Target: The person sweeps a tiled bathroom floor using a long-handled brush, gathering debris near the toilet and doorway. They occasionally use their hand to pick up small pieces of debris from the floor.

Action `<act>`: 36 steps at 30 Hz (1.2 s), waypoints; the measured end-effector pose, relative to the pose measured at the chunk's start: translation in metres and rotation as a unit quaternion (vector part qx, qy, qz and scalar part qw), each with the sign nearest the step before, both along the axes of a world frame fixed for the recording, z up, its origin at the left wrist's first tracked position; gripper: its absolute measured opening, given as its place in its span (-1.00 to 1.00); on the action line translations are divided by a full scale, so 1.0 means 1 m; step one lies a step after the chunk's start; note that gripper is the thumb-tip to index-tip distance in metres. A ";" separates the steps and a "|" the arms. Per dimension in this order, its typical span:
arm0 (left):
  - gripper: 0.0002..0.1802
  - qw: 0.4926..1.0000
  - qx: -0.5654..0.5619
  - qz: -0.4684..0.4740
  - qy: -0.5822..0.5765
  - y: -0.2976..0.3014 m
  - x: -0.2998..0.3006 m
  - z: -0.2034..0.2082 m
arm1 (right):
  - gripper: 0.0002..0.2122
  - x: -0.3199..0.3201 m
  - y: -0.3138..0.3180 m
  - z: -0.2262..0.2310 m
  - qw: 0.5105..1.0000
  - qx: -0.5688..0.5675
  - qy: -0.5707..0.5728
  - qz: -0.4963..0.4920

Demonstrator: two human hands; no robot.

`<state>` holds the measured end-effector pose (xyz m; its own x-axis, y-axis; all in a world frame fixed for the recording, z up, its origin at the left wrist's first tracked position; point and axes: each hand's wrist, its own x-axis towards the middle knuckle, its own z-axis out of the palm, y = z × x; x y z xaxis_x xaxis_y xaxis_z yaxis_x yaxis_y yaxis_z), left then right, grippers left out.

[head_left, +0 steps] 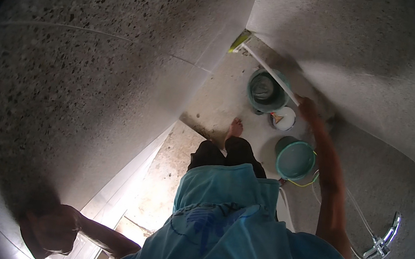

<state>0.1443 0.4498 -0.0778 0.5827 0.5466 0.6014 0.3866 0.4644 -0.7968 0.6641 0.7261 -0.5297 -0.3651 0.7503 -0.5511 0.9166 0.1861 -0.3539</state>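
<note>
A: Hands first. Right hand (307,108) is closed around the white handle of a long-handled scrubber (263,63), whose yellow-green head sits right in the corner where the two speckled walls meet the floor. Left hand (54,227) is pressed flat, fingers spread as far as I can tell, on the left speckled wall (75,83); it's blurred, so not certain.

B: Risks?

A: My read: the floor (216,104) looks wet and the bare foot (234,128) is planted on it, so a slip is the main one. The person leans forward with the arm at full reach; if the scrubber head skids out of the corner, their weight follows it.

B: Anything in the way?

A: Yes. The dark green bucket (267,91) sits just under the handle, the small white pail (284,118) touches or nearly touches it, and the teal bucket (295,160) stands near the right forearm. A wide pull-back could knock any of them over.

B: Room to move?

A: Tight. Walls close in on both sides, and the right wall (377,69) lies just beside the handle. A chrome tap (383,242) with a white hose juts out low on the right, near the elbow. Open floor lies only between the foot and the corner, and there's a step edge just behind the foot.
</note>
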 end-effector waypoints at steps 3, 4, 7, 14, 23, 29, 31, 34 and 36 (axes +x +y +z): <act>-0.42 0.999 0.008 -0.032 -0.024 0.007 0.000 -0.001 | -0.48 0.048 0.004 0.007 0.996 -0.015 0.078 0.034; -0.43 1.000 0.017 -0.008 -0.020 0.004 0.004 -0.002 | -0.51 0.041 0.005 0.013 0.997 -0.060 0.017 0.042; -0.44 1.000 0.012 0.002 0.010 0.007 -0.004 -0.006 | -0.52 0.025 -0.018 0.032 0.998 0.024 -0.013 0.050; -0.44 0.999 -0.005 -0.017 0.035 0.008 -0.002 -0.001 | -0.62 -0.025 -0.008 0.006 0.996 0.064 -0.061 -0.017; -0.33 0.993 -0.043 -0.110 -0.001 0.004 -0.013 0.004 | -0.65 0.014 -0.017 0.046 0.999 0.007 0.013 0.028; -0.47 0.997 -0.027 -0.070 0.017 -0.003 -0.014 0.004 | -0.71 -0.005 -0.001 0.162 0.968 0.149 -0.182 0.089; -0.53 0.997 -0.044 -0.055 0.017 -0.012 -0.016 0.002 | -0.79 -0.003 0.011 0.159 0.942 0.253 -0.191 0.114; -0.59 0.996 -0.067 -0.063 0.017 -0.016 -0.015 0.013 | -0.86 -0.039 0.034 0.168 0.917 0.293 -0.210 0.172; -0.60 0.996 -0.059 -0.063 -0.005 -0.020 -0.022 0.002 | -0.88 -0.056 0.042 0.156 0.904 0.308 -0.242 0.172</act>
